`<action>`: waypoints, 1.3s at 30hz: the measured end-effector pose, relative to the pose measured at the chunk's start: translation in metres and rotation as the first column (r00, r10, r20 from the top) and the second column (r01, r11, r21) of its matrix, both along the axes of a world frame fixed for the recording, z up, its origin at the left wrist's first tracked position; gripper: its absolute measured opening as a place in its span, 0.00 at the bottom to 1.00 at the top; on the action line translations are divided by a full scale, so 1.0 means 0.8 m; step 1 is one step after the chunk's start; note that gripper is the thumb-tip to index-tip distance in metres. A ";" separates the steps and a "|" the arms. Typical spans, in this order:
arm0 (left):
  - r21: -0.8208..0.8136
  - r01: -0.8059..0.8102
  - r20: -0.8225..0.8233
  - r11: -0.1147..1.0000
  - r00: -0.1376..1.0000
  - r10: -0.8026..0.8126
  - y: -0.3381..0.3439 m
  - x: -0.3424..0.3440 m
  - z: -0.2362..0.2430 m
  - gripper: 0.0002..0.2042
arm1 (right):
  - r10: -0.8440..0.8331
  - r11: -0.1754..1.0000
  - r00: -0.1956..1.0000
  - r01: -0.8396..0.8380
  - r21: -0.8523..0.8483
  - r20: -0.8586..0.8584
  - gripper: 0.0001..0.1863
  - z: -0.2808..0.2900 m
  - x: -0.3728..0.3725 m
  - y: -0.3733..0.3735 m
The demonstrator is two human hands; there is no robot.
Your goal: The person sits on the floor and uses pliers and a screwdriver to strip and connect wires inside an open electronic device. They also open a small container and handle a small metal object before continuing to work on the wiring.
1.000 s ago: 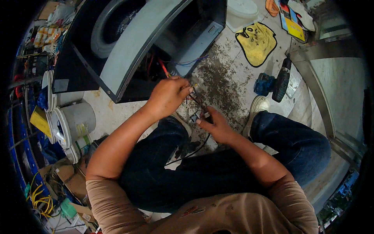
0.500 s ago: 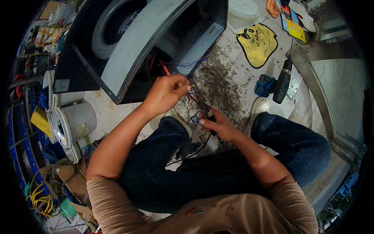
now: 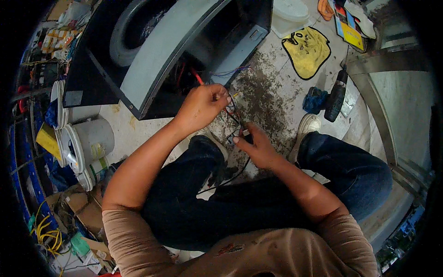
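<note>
My left hand [image 3: 207, 102] is closed with fingertips pinched on thin wires [image 3: 231, 111], just outside the open front of a large black metal housing [image 3: 97, 83] with a curved grey panel [image 3: 164, 51]. Lower and to the right, my right hand [image 3: 253, 147] grips the dark cable bundle with a small light connector piece [image 3: 244, 132] near the thumb; the exact part is partly hidden by fingers. A black cable runs down from it between my legs. Red and blue wires [image 3: 196, 76] show inside the housing, above my left hand.
A cordless drill [image 3: 337, 97], blue battery [image 3: 314, 100], yellow cloth [image 3: 308, 57] and flat yellow package [image 3: 350, 34] lie to the right, beside a curved metal frame [image 3: 387, 138]. White buckets [image 3: 94, 143] stand left. Cartons and cables [image 3: 78, 207] crowd the lower left. Dirt covers the floor ahead.
My left hand has moved slightly up and to the right with the wires. My right hand has shifted a little, still holding the cable.
</note>
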State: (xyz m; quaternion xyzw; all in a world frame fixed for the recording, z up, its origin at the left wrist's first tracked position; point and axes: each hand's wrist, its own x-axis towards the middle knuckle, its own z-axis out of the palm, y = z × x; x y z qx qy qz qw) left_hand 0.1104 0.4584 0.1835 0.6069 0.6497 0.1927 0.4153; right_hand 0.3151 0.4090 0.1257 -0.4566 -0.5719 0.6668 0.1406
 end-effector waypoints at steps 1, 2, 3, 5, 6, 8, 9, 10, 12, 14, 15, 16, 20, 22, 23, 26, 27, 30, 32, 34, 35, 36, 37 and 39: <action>-0.036 -0.008 0.040 0.999 0.999 0.009 0.000 -0.001 -0.001 0.09 | -0.011 1.000 1.000 0.011 -0.020 0.022 0.23 0.000 0.000 0.000; -0.050 -0.008 0.086 0.999 0.996 0.012 0.001 -0.001 -0.001 0.10 | -0.013 0.999 0.999 0.015 -0.032 0.043 0.25 0.001 -0.001 0.000; -0.063 -0.007 0.131 0.998 0.991 0.015 0.002 -0.002 -0.001 0.10 | -0.025 0.999 0.998 0.027 -0.036 0.057 0.27 0.001 -0.001 0.001; -0.021 0.017 0.126 1.000 0.992 -0.014 0.002 -0.003 -0.001 0.11 | -0.051 0.997 0.998 0.048 0.065 0.047 0.22 0.003 -0.003 0.001; 0.000 0.029 0.123 1.000 0.992 -0.028 0.002 -0.004 0.000 0.12 | -0.061 0.994 0.995 0.054 0.091 0.073 0.20 0.004 -0.005 0.001; 0.039 0.110 0.015 0.993 0.994 -0.111 0.005 -0.008 0.002 0.13 | -0.061 0.992 0.995 0.052 0.113 0.074 0.19 0.009 -0.003 0.001; 0.056 0.151 -0.042 0.987 0.988 -0.149 0.006 -0.009 0.004 0.13 | -0.053 0.993 0.994 0.042 0.114 0.092 0.19 0.011 -0.002 0.001; 0.036 0.160 -0.077 0.986 0.985 -0.157 0.007 -0.010 0.005 0.13 | -0.059 0.994 0.993 0.049 0.095 0.100 0.21 0.012 -0.003 0.002; -0.003 0.177 -0.147 0.984 0.974 -0.175 0.009 -0.011 0.008 0.14 | -0.065 0.996 0.991 0.058 0.063 0.117 0.26 0.012 -0.003 0.001; -0.060 0.140 -0.160 0.988 0.976 -0.148 0.010 -0.010 0.009 0.12 | -0.089 0.994 0.988 0.080 0.069 0.125 0.26 0.008 -0.004 -0.001; -0.088 0.121 -0.168 0.989 0.977 -0.134 0.011 -0.009 0.009 0.11 | -0.112 0.989 0.990 0.102 0.111 0.083 0.26 0.004 -0.004 -0.002; -0.074 0.090 -0.198 0.993 0.975 -0.103 0.012 -0.010 0.009 0.10 | -0.149 0.985 0.976 0.134 0.107 0.157 0.26 -0.001 -0.005 -0.003; -0.058 0.052 -0.090 0.997 0.994 -0.057 0.013 -0.015 0.010 0.09 | -0.294 0.954 0.939 0.299 0.004 0.180 0.25 -0.021 -0.001 -0.002; 0.036 0.169 -0.026 0.985 0.985 -0.168 0.011 -0.018 0.011 0.09 | -0.360 0.902 0.927 0.374 -0.217 0.101 0.23 -0.025 0.002 -0.001; 0.131 0.275 -0.055 0.952 0.961 -0.270 0.010 -0.020 0.012 0.09 | -0.408 0.850 0.912 0.395 -0.350 0.038 0.22 -0.024 0.003 -0.002; 0.218 0.494 -0.282 0.842 0.857 -0.431 0.005 -0.023 0.014 0.11 | -0.423 0.797 0.905 0.342 -0.499 -0.056 0.18 -0.019 0.004 -0.003; 0.204 0.518 -0.352 0.830 0.830 -0.431 0.004 -0.023 0.014 0.11 | -0.401 0.808 0.909 0.294 -0.511 -0.110 0.17 -0.017 0.005 -0.002; 0.172 0.595 -0.501 0.785 0.739 -0.450 0.006 -0.022 0.011 0.09 | -0.341 0.820 0.933 0.236 -0.522 -0.113 0.17 -0.014 0.005 0.003; 0.150 0.628 -0.558 0.764 0.692 -0.459 0.006 -0.021 0.008 0.07 | -0.370 0.813 0.925 0.279 -0.510 -0.083 0.17 -0.013 0.006 0.003; 0.129 0.645 -0.594 0.754 0.659 -0.462 0.003 -0.020 0.005 0.05 | -0.387 0.808 0.918 0.293 -0.512 -0.084 0.19 -0.013 0.006 0.003; 0.128 0.651 -0.615 0.748 0.644 -0.455 0.002 -0.019 0.002 0.05 | -0.390 0.806 0.916 0.287 -0.517 -0.100 0.21 -0.014 0.006 0.003; 0.127 0.657 -0.635 0.743 0.629 -0.448 0.000 -0.018 -0.001 0.04 | -0.397 0.802 0.911 0.286 -0.525 -0.110 0.23 -0.014 0.005 0.002; 0.117 0.665 -0.655 0.738 0.610 -0.446 -0.001 -0.018 -0.004 0.04 | -0.397 0.803 0.913 0.294 -0.519 -0.098 0.25 -0.014 0.005 0.001; 0.042 0.717 -0.717 0.696 0.507 -0.478 -0.004 -0.020 -0.009 0.04 | -0.407 0.798 0.911 0.320 -0.511 -0.064 0.30 -0.014 0.005 0.000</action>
